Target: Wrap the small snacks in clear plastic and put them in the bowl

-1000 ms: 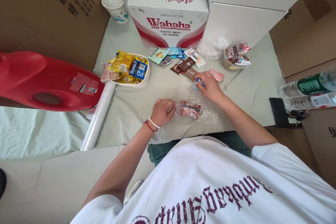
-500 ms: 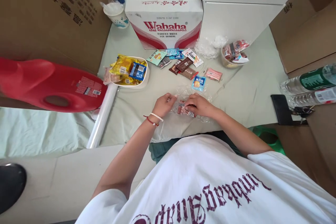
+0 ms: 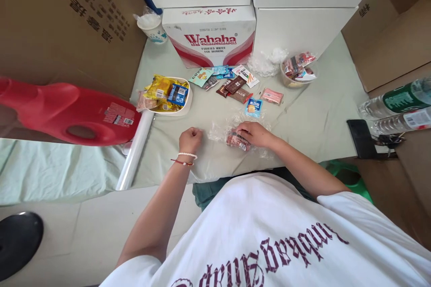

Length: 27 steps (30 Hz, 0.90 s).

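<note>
My right hand (image 3: pixel 256 133) has its fingers closed on a small reddish-brown snack packet (image 3: pixel 233 138), pressing it against the table. Clear crumpled plastic film (image 3: pixel 217 130) lies under and around this packet. Left of the film, my left hand (image 3: pixel 191 140) hovers apart from it with fingers curled together; whether anything is pinched inside is hidden. Just beyond my right hand lie a blue snack packet (image 3: pixel 253 107) and a pink one (image 3: pixel 272 96). Behind them, several brown packets (image 3: pixel 235 84) sit in a loose pile with a white one (image 3: pixel 247 76) and a green one (image 3: pixel 201 77).
A white tub (image 3: pixel 186 106) of yellow and blue packets stands left, beside a roll of film (image 3: pixel 135 152) and a red jug (image 3: pixel 67 114). At the back are a Wahaha box (image 3: pixel 210 38), crumpled plastic (image 3: pixel 266 63) and a clear bowl (image 3: pixel 296 83) of snacks. Bottles (image 3: pixel 400 101) and a phone (image 3: pixel 361 139) lie right.
My left hand has moved left, away from the plastic film and the packet. My right hand stays on the packet. The view has shifted slightly.
</note>
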Tool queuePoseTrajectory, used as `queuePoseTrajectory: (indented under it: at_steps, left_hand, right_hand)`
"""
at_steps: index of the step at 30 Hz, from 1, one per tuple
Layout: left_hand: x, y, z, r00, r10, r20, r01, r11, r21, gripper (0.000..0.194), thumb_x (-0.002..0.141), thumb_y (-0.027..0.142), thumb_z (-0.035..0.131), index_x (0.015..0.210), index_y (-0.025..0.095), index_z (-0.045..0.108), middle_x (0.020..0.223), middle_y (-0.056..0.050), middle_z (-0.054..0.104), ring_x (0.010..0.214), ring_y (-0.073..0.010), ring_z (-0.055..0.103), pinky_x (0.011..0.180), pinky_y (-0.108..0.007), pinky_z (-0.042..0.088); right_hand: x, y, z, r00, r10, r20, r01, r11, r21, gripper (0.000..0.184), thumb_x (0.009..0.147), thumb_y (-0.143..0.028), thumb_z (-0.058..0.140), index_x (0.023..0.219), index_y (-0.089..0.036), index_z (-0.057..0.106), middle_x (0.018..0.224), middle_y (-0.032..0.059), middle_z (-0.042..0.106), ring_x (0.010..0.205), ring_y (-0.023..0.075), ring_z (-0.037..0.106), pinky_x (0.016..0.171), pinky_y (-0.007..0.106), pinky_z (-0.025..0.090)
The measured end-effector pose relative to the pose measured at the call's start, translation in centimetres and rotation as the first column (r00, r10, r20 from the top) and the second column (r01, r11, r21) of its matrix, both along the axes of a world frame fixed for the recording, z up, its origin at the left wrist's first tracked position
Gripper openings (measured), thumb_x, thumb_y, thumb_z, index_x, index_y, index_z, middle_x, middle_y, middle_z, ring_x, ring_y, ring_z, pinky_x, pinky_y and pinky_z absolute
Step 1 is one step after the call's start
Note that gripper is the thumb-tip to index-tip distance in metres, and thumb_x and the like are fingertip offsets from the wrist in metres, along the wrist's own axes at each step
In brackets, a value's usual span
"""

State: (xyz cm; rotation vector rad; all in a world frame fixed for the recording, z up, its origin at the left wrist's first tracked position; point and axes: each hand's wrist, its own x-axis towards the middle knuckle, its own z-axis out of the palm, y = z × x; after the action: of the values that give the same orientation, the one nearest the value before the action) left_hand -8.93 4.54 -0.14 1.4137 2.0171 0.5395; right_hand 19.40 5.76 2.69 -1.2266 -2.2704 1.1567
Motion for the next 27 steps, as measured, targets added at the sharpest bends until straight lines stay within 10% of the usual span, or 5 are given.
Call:
queuePoseTrajectory:
  at_steps: [6, 12, 20, 27]
  left_hand:
    - [1.0, 0.9, 0.5, 0.999, 0.005, 0.039, -0.007, 0.999, 0.049, 0.039, 0.091, 0.057, 0.048, 0.089, 0.020, 0.062, 0.085, -0.005, 0.070, 0.081, -0.0187, 0.063, 0.076, -0.030, 0.050]
    - [6.3, 3.9, 0.7, 0.984, -0.162, -0.075, 0.168, 0.982, 0.084, 0.076, 0.065, 0.058, 0.081, 0.125, 0.015, 0.064, 0.132, -0.021, 0.065, 0.120, -0.0337, 0.062, 0.097, -0.041, 0.049]
    - [0.0, 3.6, 0.3, 0.982, -0.145, -0.123, 0.144, 0.989, -0.021, 0.009, 0.073, 0.026, 0.063, 0.077, 0.022, 0.070, 0.071, -0.003, 0.071, 0.076, -0.0213, 0.066, 0.073, -0.031, 0.050]
    - [0.2, -2.7, 2.8, 0.965, 0.115, -0.234, -0.009, 0.911, 0.413, 0.027, 0.092, 0.025, 0.047, 0.108, 0.018, 0.067, 0.114, -0.015, 0.069, 0.112, -0.0270, 0.063, 0.097, -0.042, 0.050]
  right_hand:
    - [-1.0, 0.5, -0.2, 0.987, 0.084, 0.140, -0.098, 0.990, 0.097, 0.024, 0.103, -0.019, 0.046, 0.106, -0.018, 0.070, 0.103, 0.0087, 0.069, 0.096, 0.0208, 0.063, 0.083, 0.029, 0.042]
    - [-1.3, -0.1, 0.2, 0.967, 0.077, 0.244, -0.113, 0.984, 0.137, 0.024, 0.104, -0.022, 0.047, 0.106, -0.019, 0.070, 0.101, 0.0078, 0.066, 0.088, 0.0195, 0.062, 0.077, 0.029, 0.040]
    - [-0.3, -0.2, -0.2, 0.993, -0.020, 0.120, 0.020, 1.000, 0.006, 0.025, 0.104, -0.026, 0.047, 0.103, -0.021, 0.072, 0.090, 0.0035, 0.073, 0.082, 0.0174, 0.062, 0.072, 0.026, 0.038]
    - [-1.0, 1.0, -1.4, 0.996, -0.093, 0.019, 0.094, 0.987, -0.128, 0.020, 0.098, -0.031, 0.056, 0.096, -0.019, 0.071, 0.068, -0.0029, 0.063, 0.062, 0.0131, 0.051, 0.063, 0.024, 0.033]
